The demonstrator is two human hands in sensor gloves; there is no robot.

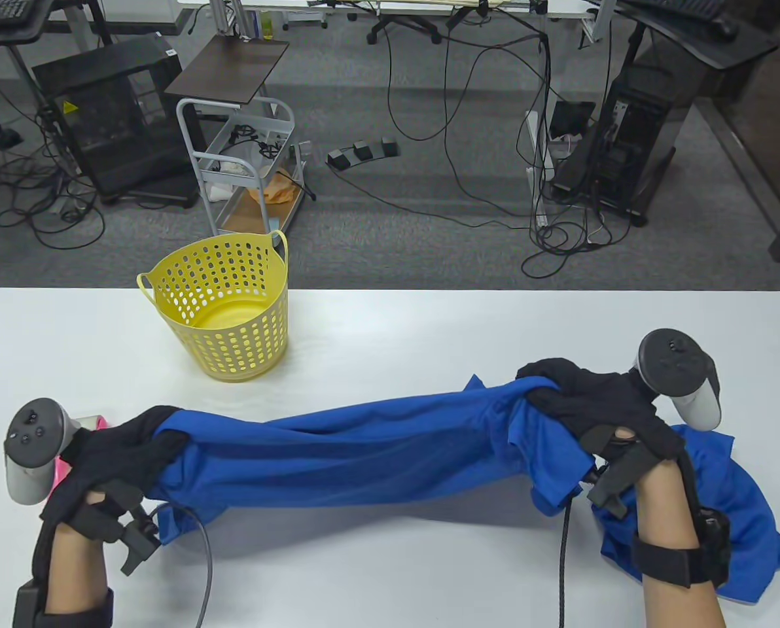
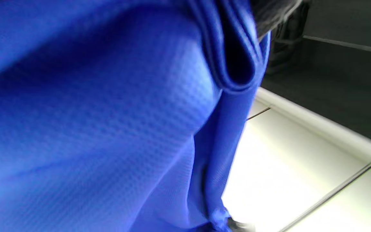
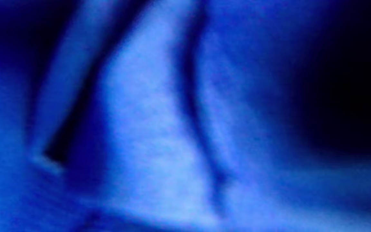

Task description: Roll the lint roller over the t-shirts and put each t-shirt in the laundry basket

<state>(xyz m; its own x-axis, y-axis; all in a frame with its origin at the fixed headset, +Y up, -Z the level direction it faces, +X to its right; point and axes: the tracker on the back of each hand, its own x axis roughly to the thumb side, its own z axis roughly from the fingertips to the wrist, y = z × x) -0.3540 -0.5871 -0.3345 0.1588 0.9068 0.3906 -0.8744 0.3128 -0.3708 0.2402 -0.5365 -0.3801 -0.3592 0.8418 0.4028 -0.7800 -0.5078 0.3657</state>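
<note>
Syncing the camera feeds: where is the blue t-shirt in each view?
Table view: blue t-shirt stretched across the lower middle between left hand and right hand.
Left wrist view: fills the left two thirds.
Right wrist view: fills the frame, blurred.
Shared landmark: white table, hidden in the right wrist view.

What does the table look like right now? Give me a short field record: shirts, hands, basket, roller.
held shirt: blue t-shirt bunched lengthwise and stretched between both hands above the table
left hand: left hand grips the shirt's left end
right hand: right hand grips the shirt's right end
other cloth: more blue fabric lies under the right forearm; cannot tell if it is a second shirt
basket: yellow laundry basket upright at the far left of the table, nothing inside
roller: a pink object shows behind the left hand, possibly the lint roller, mostly hidden
</note>
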